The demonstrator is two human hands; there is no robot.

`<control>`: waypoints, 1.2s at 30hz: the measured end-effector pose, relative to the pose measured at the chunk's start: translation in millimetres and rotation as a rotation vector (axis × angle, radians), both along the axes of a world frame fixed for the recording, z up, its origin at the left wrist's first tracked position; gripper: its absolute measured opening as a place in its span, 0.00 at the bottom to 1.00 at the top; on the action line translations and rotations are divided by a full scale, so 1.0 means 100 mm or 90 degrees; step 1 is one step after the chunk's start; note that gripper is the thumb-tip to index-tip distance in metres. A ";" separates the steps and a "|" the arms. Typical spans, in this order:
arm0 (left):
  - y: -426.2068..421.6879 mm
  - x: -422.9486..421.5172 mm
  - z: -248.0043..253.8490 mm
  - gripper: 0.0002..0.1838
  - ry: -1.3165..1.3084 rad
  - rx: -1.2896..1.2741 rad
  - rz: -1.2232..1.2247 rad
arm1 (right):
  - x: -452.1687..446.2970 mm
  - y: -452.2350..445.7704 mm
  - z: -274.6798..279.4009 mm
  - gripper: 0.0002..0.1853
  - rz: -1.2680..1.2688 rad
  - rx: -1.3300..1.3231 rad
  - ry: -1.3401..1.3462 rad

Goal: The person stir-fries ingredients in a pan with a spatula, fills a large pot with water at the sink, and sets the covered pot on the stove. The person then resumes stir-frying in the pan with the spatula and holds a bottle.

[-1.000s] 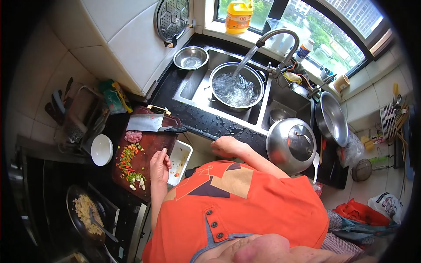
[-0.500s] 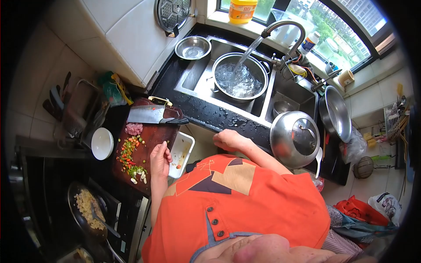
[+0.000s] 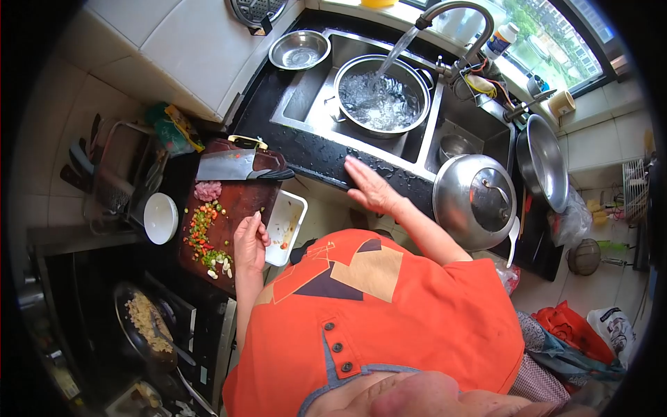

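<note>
My left hand (image 3: pixel 250 242) is closed in a loose pinch at the right edge of the wooden cutting board (image 3: pixel 240 201); what its fingertips hold, if anything, is too small to make out. On the board lie a cleaver (image 3: pixel 226 165), a little minced meat (image 3: pixel 208 190), chopped red and green peppers (image 3: pixel 201 229) and pale garlic pieces (image 3: pixel 221 263). A white tray (image 3: pixel 300 212) with a few scraps sits just right of this hand. My right hand (image 3: pixel 373 187) is open and holds nothing, its fingers stretched toward the wet black counter edge (image 3: pixel 326 175) below the sink.
Water runs from the faucet (image 3: pixel 455 8) into a steel pot (image 3: pixel 340 104) in the sink. A domed lid (image 3: pixel 455 201) rests at the right, near a steel basin (image 3: pixel 538 163). A white bowl (image 3: pixel 160 218) stands left of the board, above a pan of food (image 3: pixel 146 320) on the stove.
My right hand has opened from a curled shape and risen a little, fingers now extended. My left hand stays by the board, still pinched. The view has shifted slightly.
</note>
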State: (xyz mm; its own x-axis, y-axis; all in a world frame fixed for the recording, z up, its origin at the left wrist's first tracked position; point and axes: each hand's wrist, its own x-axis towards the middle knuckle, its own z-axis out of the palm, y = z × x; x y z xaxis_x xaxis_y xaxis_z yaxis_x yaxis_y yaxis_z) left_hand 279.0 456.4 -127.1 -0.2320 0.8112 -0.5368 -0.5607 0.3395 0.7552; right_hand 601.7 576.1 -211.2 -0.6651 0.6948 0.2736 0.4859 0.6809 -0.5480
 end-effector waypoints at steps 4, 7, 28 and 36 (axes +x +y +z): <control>-0.03 -0.01 0.01 0.10 0.001 -0.010 -0.002 | 0.24 0.38 -0.13 0.35 -0.105 0.077 -0.013; -0.10 -0.05 -0.02 0.09 0.017 -0.019 -0.009 | 0.48 0.62 -0.20 0.34 -0.228 0.066 -0.036; -0.22 -0.09 0.01 0.10 0.009 0.020 0.025 | 0.68 0.76 -0.25 0.33 -0.309 0.058 -0.148; -0.18 -0.04 0.06 0.11 0.010 0.033 -0.007 | 0.42 0.50 -0.01 0.27 -0.323 0.023 -0.106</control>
State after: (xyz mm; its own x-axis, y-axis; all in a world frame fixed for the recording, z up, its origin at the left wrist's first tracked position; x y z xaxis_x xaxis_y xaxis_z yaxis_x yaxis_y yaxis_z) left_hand 274.9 438.6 -121.2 -0.2313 0.8403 -0.4903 -0.5455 0.3053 0.7805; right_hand 643.3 626.3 -212.3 -0.2840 0.9326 0.2226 0.8374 0.3544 -0.4161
